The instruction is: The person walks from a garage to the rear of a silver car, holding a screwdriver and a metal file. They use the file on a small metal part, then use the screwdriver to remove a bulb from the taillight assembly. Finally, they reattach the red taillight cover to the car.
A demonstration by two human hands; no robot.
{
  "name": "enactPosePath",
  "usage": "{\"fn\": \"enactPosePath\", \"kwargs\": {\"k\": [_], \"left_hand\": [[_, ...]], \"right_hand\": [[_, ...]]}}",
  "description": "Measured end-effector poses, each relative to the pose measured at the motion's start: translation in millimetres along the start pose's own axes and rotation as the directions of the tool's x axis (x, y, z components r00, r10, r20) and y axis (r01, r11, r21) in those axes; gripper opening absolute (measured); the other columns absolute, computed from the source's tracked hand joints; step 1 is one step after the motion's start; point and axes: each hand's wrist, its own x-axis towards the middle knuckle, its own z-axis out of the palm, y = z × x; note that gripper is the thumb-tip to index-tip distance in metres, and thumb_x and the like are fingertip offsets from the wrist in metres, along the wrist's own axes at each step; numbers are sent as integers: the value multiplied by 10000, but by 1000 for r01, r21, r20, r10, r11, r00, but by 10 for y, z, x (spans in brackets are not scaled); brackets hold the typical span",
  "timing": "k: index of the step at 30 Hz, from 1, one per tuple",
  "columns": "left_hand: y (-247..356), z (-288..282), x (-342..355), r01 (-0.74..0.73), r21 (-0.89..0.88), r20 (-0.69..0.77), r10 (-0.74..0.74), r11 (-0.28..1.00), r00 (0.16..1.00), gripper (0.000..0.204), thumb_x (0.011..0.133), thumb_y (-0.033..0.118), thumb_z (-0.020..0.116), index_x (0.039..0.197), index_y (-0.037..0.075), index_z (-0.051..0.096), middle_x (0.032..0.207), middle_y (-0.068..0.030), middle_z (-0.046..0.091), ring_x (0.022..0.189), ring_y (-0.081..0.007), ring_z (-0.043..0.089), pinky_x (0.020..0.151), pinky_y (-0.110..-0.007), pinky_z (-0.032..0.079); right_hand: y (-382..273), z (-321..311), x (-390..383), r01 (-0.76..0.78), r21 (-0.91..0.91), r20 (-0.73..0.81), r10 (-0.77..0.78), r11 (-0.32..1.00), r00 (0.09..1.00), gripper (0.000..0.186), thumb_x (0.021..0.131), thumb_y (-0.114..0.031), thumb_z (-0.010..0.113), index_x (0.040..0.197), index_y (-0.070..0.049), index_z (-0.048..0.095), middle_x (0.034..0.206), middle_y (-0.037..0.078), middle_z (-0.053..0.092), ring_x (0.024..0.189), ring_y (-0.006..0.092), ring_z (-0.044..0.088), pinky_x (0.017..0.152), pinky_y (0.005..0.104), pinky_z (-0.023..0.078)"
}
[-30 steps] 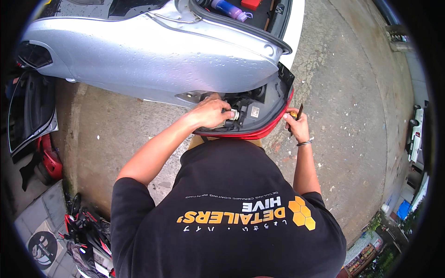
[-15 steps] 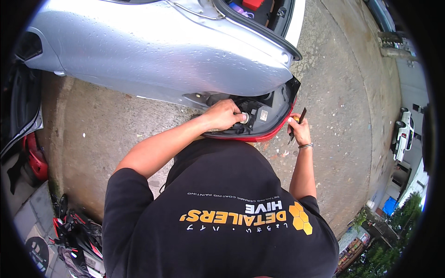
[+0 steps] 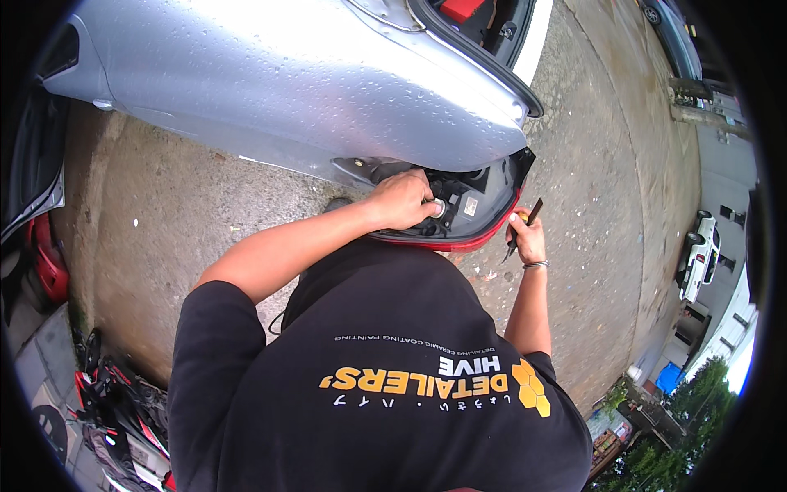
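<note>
A red-rimmed tail light (image 3: 490, 203) hangs away from the rear corner of the silver car (image 3: 320, 90), its grey back facing up in front of my body. My left hand (image 3: 402, 201) is closed, thumb and fingers pinching a round, pale bulb socket (image 3: 440, 208) on that back. Part of the socket is hidden by the fingers. Just right of the light's red edge, my right hand (image 3: 531, 239) is closed around a slim black tool (image 3: 535, 211) with a yellow part near the thumb. Its exact kind is unclear.
The car's boot opening (image 3: 484, 25) has a red object inside. Wet concrete (image 3: 590, 189) surrounds the car. A dark car with an opening (image 3: 33, 172) and a red part (image 3: 49, 258) stand at the left; a motorcycle (image 3: 123, 394) is at the lower left. A white vehicle (image 3: 699, 256) is far right.
The view has shifted slightly, with the car appearing a little lower and further right. Both hands keep their grips: left on the socket, right on the black tool.
</note>
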Motion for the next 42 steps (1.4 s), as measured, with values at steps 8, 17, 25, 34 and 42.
{"fn": "enactPosePath", "kwargs": {"k": [8,17,25,34,42], "left_hand": [[10,-9,53,148,27,172,-151,989,974,430,963,388,617,949,-22,747,1111,-198,643,1076,-359,615,957,-452,474],[-6,-110,115,187,-98,298,-151,977,943,468,1003,354,556,888,-76,699,743,-229,659,805,-337,669,776,-455,505],[-120,-6,-9,105,-66,150,-94,992,984,426,977,395,584,984,-6,730,1147,-194,626,1138,-354,598,983,-448,466],[-141,59,-42,20,-113,61,-13,993,998,370,952,345,621,1025,0,731,1150,-169,625,1145,-343,598,1006,-448,461],[-179,78,-76,-57,-93,12,59,994,998,360,944,319,636,1042,-14,733,1150,-146,623,1132,-336,607,1007,-453,464]], "right_hand": [[3,-18,26,0,-39,24,1,999,1000,315,898,-264,767,1029,8,676,632,24,594,518,122,556,508,264,416],[12,-49,46,-21,-34,38,23,999,999,313,905,-252,753,1043,9,649,650,30,590,522,127,549,513,268,427],[18,-53,36,-37,16,36,37,999,999,236,922,-191,723,1031,3,643,656,40,590,526,138,544,527,276,440],[-33,-69,30,-67,-6,44,67,998,997,274,903,-204,737,1033,14,633,668,44,598,532,147,554,531,274,445],[-20,-67,20,-90,14,23,90,996,996,312,895,-216,750,1053,17,616,672,49,597,536,153,557,538,274,448]]}}
